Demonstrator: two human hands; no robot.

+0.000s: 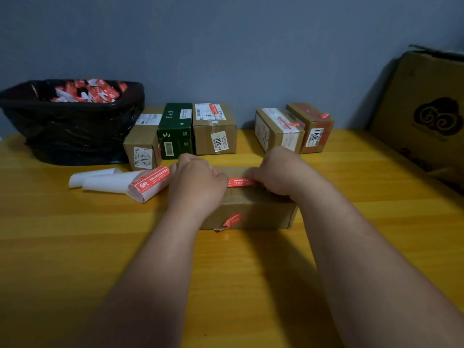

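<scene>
Two hands meet at frame centre over the cardboard box (pixel 251 212): the left hand (pixel 198 182) and right hand (pixel 275 172), fingers curled, each pinch one end of the red seal sticker (pixel 241 182), whose long axis runs left-right between them across the box top.

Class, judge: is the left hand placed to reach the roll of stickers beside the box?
Probably yes: the roll of stickers lies just beside the left hand, nothing between, but it must first release the red sticker.
</scene>
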